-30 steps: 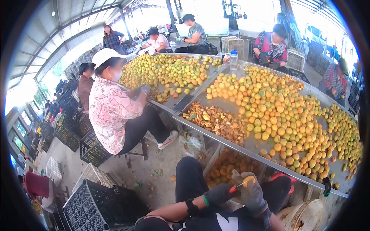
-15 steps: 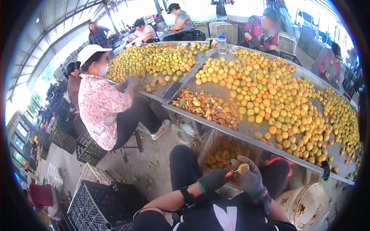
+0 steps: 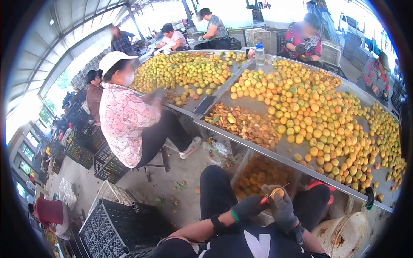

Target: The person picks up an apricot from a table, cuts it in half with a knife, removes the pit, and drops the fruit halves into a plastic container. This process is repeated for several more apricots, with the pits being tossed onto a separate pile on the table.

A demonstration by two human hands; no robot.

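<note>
In the lower middle of the head view, my left hand point(image 3: 248, 208), in a dark glove, is closed around the red handle of a small knife point(image 3: 263, 200). Its thin blade reaches up and right, overlapping an orange-yellow apricot point(image 3: 278, 195). My right hand point(image 3: 284, 213), in a grey glove, holds that apricot between curled fingers and thumb. Both hands are close together above my lap. Just beyond them, under the table edge, a crate of apricot pieces point(image 3: 260, 172) sits between my knees. Whole apricots point(image 3: 318, 112) are heaped on the metal table, beside a pile of cut pieces point(image 3: 245, 124).
The metal table rim point(image 3: 266, 151) runs in front of my knees. A co-worker in a pink patterned shirt point(image 3: 122, 120) sits at left. A black crate point(image 3: 120, 225) stands at lower left, a stained white bucket point(image 3: 344, 234) at lower right. A bottle point(image 3: 259, 56) stands on the table's far side.
The whole view has shifted, so the scene sits further right and slightly lower. The knife blade now points up across the apricot, and my two hands have turned slightly around it.
</note>
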